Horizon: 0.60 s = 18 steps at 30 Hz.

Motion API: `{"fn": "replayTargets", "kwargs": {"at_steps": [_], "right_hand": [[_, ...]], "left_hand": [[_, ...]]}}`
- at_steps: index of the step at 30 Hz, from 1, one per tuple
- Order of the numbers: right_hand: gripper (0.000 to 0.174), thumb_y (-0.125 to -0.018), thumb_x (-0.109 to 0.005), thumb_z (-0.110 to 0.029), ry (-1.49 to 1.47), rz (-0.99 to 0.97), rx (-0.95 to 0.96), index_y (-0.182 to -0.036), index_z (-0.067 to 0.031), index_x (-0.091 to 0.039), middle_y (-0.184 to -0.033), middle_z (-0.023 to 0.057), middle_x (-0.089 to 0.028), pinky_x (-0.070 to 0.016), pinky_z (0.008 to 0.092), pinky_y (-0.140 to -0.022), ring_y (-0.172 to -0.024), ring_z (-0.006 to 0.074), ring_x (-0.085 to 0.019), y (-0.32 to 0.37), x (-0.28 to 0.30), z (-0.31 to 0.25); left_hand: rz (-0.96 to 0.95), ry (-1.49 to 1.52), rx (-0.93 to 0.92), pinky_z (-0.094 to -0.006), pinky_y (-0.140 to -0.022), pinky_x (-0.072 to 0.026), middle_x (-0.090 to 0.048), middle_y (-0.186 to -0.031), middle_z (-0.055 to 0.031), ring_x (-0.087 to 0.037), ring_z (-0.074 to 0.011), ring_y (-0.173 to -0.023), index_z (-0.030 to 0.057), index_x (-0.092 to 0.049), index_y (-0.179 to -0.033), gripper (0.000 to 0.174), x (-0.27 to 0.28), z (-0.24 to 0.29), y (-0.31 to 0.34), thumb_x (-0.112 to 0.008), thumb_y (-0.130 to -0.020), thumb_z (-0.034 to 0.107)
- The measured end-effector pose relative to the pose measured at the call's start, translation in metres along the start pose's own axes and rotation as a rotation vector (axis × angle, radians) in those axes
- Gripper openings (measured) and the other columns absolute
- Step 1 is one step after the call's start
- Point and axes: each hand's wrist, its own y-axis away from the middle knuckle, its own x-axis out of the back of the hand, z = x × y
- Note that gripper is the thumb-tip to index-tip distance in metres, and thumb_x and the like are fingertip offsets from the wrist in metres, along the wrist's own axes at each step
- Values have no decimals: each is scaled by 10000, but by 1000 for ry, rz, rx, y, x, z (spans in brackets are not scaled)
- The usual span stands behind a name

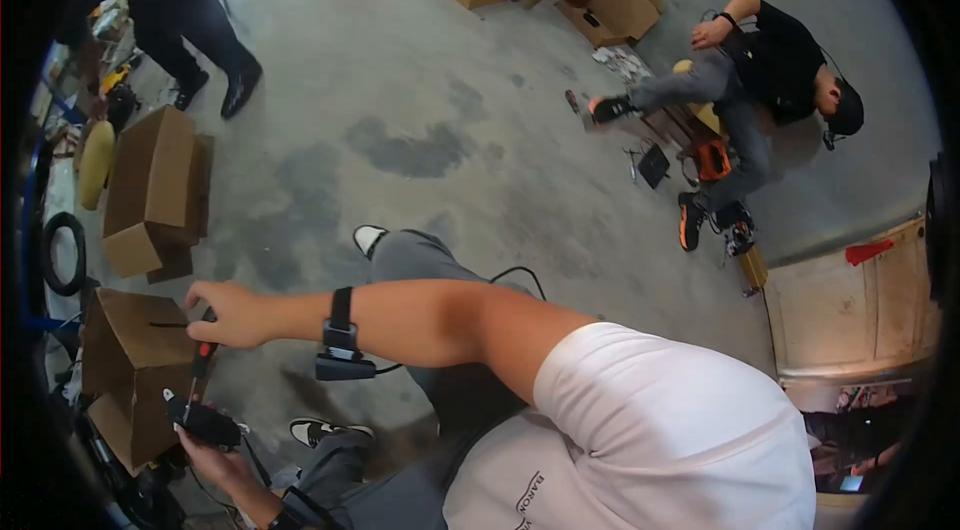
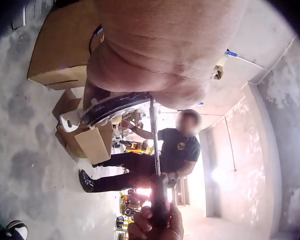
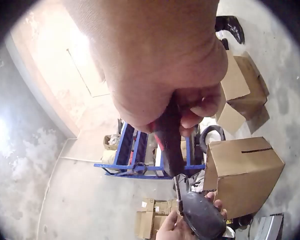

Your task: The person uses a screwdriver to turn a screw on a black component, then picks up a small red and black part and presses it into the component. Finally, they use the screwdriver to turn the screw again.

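My right hand (image 1: 234,314) grips the red-and-black handle of a screwdriver (image 3: 168,145), held upright with its shaft pointing down. Below it, my left hand (image 1: 216,464) holds a black oval part (image 1: 208,424) that looks like a smooth, rounded shell. In the right wrist view, the screwdriver's tip meets the edge of this shell, with left-hand fingers wrapped around its sides. Seen from the left wrist, the shell has a curved dark rim and a white tab at one end. The metal shaft runs to it there, and the palm hides part of the shell.
Open cardboard boxes (image 1: 150,185) stand on the floor at the left, one (image 3: 245,175) right beside my hands. A blue metal frame (image 3: 135,155) lies beyond. One person stands at upper left; another person (image 1: 770,70) sits at right near tools.
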Motion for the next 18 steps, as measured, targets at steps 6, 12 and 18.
{"fn": "replayTargets", "kwargs": {"at_steps": [6,12,18], "right_hand": [[552,-789,-720,-345,-51,-147,-34,-1161,22,-541,-980,207,-654,-509,400,-810,-932,309,-639,11,17,-29],[591,-763,-746,-391,-325,-443,-511,-1178,-10,-569,-1078,213,-633,-491,398,-870,-1022,300,-613,7,20,-35],[502,-854,-702,-367,-63,-205,63,-1194,-20,-573,-937,124,-696,-532,334,-728,-797,209,-667,2,5,1]], "left_hand": [[90,54,4,-366,-762,-521,-659,-1050,-160,-641,-250,-920,14,-569,-1224,482,-12,1,5,-417,-1010,418],[123,63,-20,-381,-758,-523,-668,-1045,-160,-648,-254,-895,23,-568,-1227,482,3,-10,-2,-378,-1009,409],[32,46,26,-344,-710,-536,-671,-1034,-90,-661,-233,-861,43,-582,-1225,415,12,-17,-7,-377,-1006,329]]}}
